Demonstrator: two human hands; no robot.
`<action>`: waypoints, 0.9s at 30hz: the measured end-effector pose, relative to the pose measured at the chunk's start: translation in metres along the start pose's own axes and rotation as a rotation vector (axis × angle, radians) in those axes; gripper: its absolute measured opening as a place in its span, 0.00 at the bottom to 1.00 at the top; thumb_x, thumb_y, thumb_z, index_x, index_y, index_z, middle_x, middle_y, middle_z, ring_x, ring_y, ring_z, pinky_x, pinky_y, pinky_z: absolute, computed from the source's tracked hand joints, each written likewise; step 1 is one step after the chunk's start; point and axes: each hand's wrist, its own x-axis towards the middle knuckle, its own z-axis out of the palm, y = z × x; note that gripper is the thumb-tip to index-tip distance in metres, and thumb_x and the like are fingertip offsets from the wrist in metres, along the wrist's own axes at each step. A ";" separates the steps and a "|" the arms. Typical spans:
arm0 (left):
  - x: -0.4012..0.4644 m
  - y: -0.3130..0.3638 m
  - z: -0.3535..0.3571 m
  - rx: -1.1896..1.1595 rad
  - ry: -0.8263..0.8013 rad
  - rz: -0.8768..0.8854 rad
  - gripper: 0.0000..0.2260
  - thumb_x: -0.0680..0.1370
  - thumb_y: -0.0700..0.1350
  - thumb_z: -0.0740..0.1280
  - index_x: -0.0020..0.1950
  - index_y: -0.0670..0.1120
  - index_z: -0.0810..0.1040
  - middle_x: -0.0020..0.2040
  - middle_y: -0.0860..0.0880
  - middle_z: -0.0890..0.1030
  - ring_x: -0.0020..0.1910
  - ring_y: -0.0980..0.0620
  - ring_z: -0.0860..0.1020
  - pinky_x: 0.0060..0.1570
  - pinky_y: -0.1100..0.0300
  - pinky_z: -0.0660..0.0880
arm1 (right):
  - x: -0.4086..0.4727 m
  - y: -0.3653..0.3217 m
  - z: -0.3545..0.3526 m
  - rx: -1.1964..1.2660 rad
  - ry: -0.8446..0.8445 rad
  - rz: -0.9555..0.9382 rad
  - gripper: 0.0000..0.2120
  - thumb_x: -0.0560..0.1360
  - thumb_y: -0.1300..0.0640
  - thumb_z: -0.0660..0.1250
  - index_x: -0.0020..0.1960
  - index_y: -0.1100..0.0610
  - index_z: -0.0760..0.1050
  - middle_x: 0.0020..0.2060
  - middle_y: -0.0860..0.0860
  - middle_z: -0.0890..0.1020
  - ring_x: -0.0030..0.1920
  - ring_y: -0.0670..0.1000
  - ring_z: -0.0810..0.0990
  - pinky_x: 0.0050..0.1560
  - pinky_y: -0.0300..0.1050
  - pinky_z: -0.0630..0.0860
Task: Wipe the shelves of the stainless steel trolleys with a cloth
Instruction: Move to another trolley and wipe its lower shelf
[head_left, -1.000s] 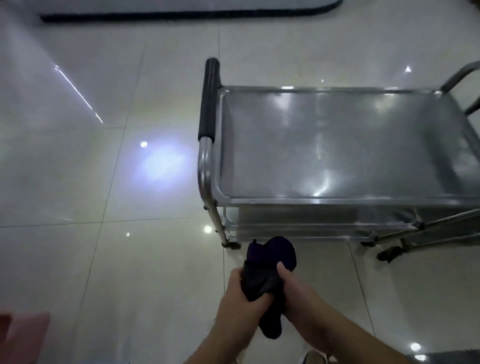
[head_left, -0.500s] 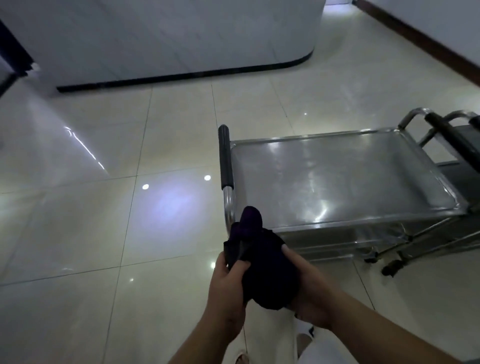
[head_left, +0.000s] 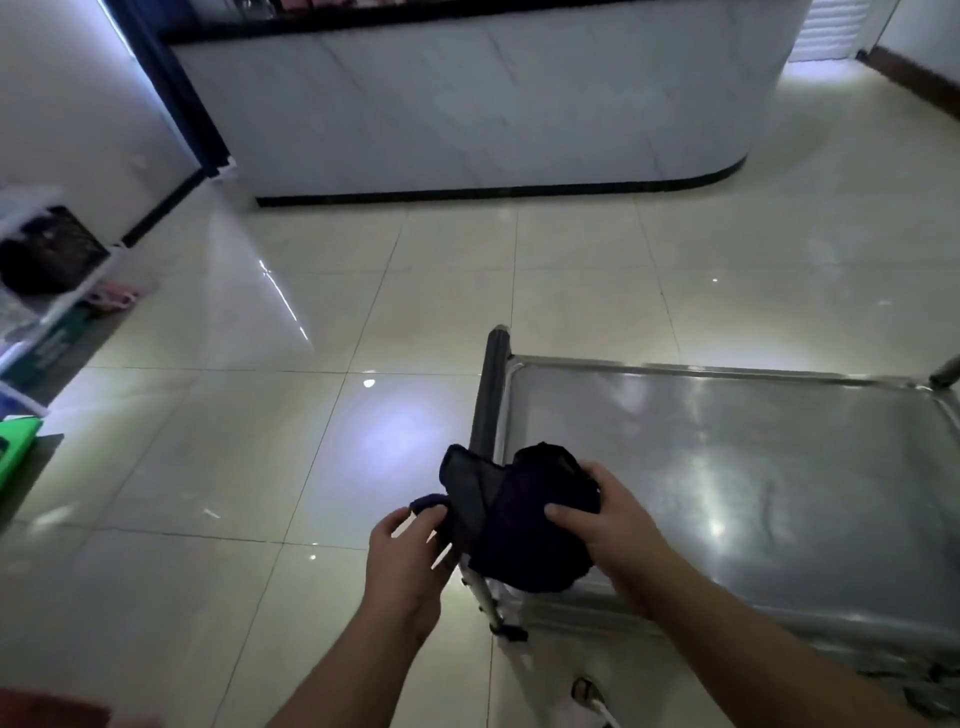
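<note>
The dark cloth (head_left: 524, 525) sits bunched between both hands, held in the air over the near-left corner of the trolley (head_left: 727, 467), just above the shelf's rim and beside its black-sleeved push handle (head_left: 491, 395). The right hand (head_left: 618, 535) has its grip wrapped round the bulk of the cloth, thumb on top and fingers curled under. The left hand (head_left: 405, 556) has a looser grip: thumb and fingertips pinch only a small tail of the fabric that sticks out toward the floor side of the trolley, with the fingers partly open. The top shelf (head_left: 753, 483) of the trolley is bare steel, glossy with reflections, and the cloth is not yet touching it.

Judging from this, the cloth is being gathered or refolded before the first wipe. The main risk is that the left pinch slips off the thin tail, so the cloth unravels and hangs from the right hand alone, trailing onto the tiled floor (head_left: 260, 467) beside the trolley and picking up dirt. A loose wad would also smear unevenly and miss the shelf corners under the raised rim. Pressing hard at this handle end could push the trolley away on its castors across the shiny tiles, since neither hand steadies the frame.
</note>
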 end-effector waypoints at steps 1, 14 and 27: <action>0.004 0.003 0.003 0.002 0.002 0.005 0.18 0.80 0.33 0.69 0.70 0.37 0.74 0.52 0.39 0.86 0.49 0.41 0.85 0.48 0.49 0.83 | 0.010 -0.004 -0.003 -0.026 -0.012 -0.001 0.18 0.74 0.66 0.73 0.55 0.45 0.80 0.48 0.46 0.86 0.49 0.51 0.86 0.53 0.60 0.84; 0.092 0.047 -0.005 0.090 0.028 -0.002 0.20 0.77 0.31 0.60 0.69 0.35 0.71 0.40 0.44 0.76 0.40 0.46 0.76 0.46 0.47 0.81 | 0.104 0.002 0.035 0.022 -0.051 0.102 0.18 0.74 0.67 0.73 0.58 0.50 0.79 0.50 0.49 0.86 0.52 0.54 0.85 0.55 0.59 0.83; 0.162 0.020 -0.021 0.766 -0.003 -0.259 0.28 0.78 0.37 0.69 0.77 0.47 0.69 0.63 0.43 0.77 0.57 0.44 0.79 0.62 0.46 0.80 | 0.142 0.080 0.037 -0.323 0.160 0.330 0.31 0.78 0.54 0.71 0.76 0.47 0.61 0.62 0.50 0.73 0.57 0.52 0.78 0.47 0.41 0.78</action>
